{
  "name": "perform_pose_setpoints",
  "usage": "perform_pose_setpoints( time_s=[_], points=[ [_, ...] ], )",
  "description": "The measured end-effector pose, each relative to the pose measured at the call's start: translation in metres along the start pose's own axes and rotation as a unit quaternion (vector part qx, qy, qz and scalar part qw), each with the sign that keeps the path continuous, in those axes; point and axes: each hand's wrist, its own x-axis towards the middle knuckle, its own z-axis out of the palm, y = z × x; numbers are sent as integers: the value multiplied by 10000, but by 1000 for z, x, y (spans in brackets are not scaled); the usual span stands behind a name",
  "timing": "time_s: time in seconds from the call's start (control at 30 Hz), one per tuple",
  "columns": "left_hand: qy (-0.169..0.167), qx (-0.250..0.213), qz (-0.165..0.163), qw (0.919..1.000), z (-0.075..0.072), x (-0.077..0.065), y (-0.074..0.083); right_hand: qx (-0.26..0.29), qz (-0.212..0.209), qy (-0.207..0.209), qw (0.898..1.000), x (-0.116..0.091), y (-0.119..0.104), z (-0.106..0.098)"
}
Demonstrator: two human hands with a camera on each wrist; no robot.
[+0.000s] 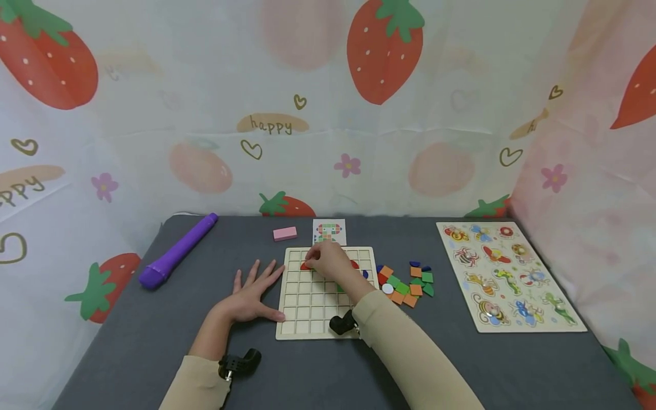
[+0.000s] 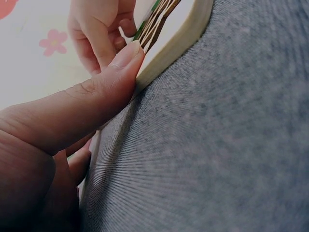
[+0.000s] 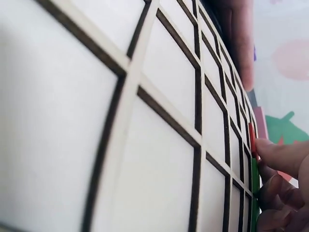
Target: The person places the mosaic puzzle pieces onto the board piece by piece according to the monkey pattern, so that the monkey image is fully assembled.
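Note:
A pale wooden grid board (image 1: 303,313) lies flat on the dark grey table. My right hand (image 1: 330,263) reaches over its upper part, fingers bent, pinching a red piece (image 3: 252,137) near the upper left cells. Beside that piece sits a green piece (image 3: 256,176), partly covered by my fingers. Another red piece (image 1: 355,264) and a blue piece (image 1: 365,274) show on the board right of the hand. My left hand (image 1: 248,299) rests at the board's left side with fingers spread; its thumb (image 2: 126,58) presses the board's edge.
Several loose coloured pieces (image 1: 402,288) lie right of the board. Behind it are a pattern card (image 1: 329,224) and a pink block (image 1: 285,233). A purple microphone-shaped thing (image 1: 179,250) lies at left, an insect picture board (image 1: 512,279) at right.

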Motion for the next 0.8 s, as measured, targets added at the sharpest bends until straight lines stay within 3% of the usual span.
perform_pose_setpoints(
  time_s=[0.43, 0.8],
  points=[
    [-3, -72, -11, 10000, -1, -2, 3, 375, -151, 124, 9991, -16, -3, -16],
    [6, -5, -45, 10000, -1, 0, 4, 575, -274, 331, 9974, -39, 17, -33]
  ],
)
